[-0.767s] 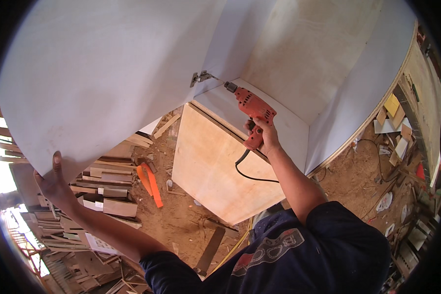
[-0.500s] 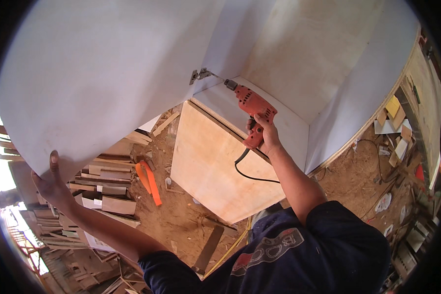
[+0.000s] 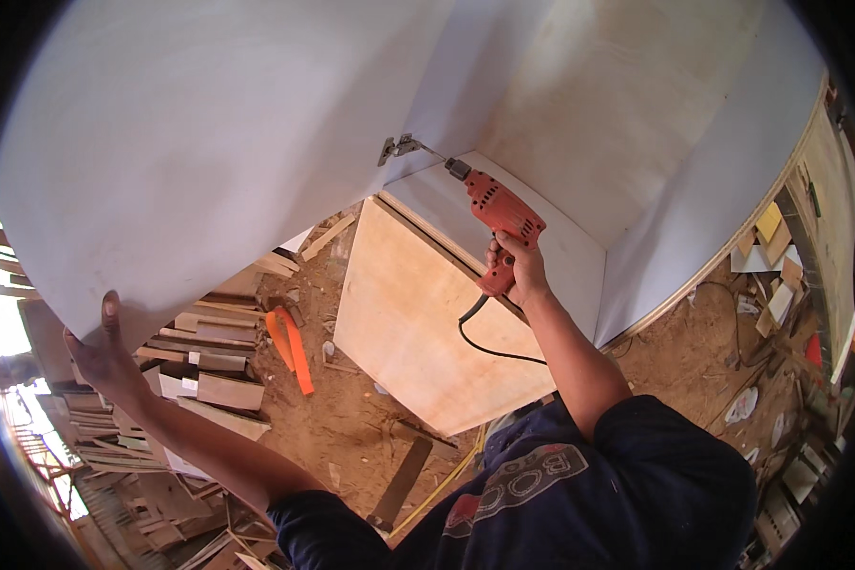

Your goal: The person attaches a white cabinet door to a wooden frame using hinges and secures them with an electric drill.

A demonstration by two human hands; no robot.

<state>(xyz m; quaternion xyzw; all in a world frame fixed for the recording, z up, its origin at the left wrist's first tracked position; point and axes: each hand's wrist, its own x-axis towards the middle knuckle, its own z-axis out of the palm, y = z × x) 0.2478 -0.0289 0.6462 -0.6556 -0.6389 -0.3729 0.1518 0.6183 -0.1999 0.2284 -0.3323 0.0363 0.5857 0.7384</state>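
My right hand [image 3: 520, 266] is wrapped round the grip of a red corded power drill [image 3: 505, 211]. The drill's long bit reaches toward a metal cabinet hinge [image 3: 406, 145], which joins the door to the inner side of the cabinet; whether the tip sits in a screw is too small to tell. At the left, my left hand [image 3: 107, 359] grips the lower corner of the white cabinet door [image 3: 199, 161], thumb on the near face and fingers behind the edge. The door stands swung out from the cabinet [image 3: 627, 123], whose inside shows pale panels.
A plywood panel [image 3: 437, 328] stands below the cabinet's front edge. The drill's black cord [image 3: 494, 349] trails to the right past my arm. On the dirt floor lie an orange strip [image 3: 297, 351], stacked wood offcuts [image 3: 228, 391], a dark board [image 3: 404, 480] and scraps at the right.
The view has shifted a little, so the hinge and drill appear slightly lower and farther right. Both hands keep their holds; the drill bit stays at the hinge.
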